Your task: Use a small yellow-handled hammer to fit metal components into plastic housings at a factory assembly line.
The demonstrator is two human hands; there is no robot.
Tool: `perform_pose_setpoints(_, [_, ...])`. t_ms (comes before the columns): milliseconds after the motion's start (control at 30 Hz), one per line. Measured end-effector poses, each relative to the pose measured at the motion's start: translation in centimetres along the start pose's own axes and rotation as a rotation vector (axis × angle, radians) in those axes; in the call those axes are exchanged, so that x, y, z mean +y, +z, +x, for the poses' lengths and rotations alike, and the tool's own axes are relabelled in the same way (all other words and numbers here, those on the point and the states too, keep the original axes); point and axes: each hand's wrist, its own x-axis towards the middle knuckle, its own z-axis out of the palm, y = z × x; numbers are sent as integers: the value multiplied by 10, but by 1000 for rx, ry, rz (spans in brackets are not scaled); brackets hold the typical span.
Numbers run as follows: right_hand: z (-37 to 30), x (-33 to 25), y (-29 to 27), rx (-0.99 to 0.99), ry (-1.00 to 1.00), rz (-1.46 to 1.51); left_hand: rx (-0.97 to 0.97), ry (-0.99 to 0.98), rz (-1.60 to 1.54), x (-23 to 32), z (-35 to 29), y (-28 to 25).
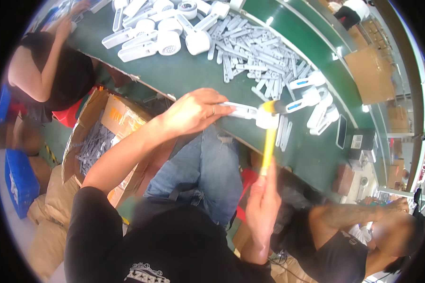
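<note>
My left hand (pixel 196 111) is closed around the handle of a white plastic piece (pixel 244 111) with a round head, held at the table's near edge. In my right hand (pixel 263 203) is a hammer (pixel 269 146) with a yellow handle; its head is over the round end of the white piece, and whether they touch I cannot tell. Beyond lies a heap of slim grey plastic strips (pixel 255 54). A few loose strips (pixel 283 133) rest just right of the hammer. Several white pieces with blue marks on their handles (pixel 311 96) lie farther right.
Many similar white pieces (pixel 158 35) are piled at the far left of the green table (pixel 184 75). A dark phone-like slab (pixel 341 131) lies at right. Left of my legs stands an open cardboard box (pixel 113 118) holding grey strips. People sit at left (pixel 52 70) and right (pixel 335 245).
</note>
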Motion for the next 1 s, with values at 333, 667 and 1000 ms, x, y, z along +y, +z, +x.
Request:
perform_pose_setpoints(333, [-11, 4, 4, 87, -66, 117, -33, -71, -2, -1, 0, -4])
perform_pose_setpoints(667, [-5, -5, 10, -42, -71, 131, -91, -531, -338, 12, 0, -4])
perform_pose_setpoints(1000, [14, -16, 24, -204, -93, -99, -103, -563, -316, 8, 0, 0])
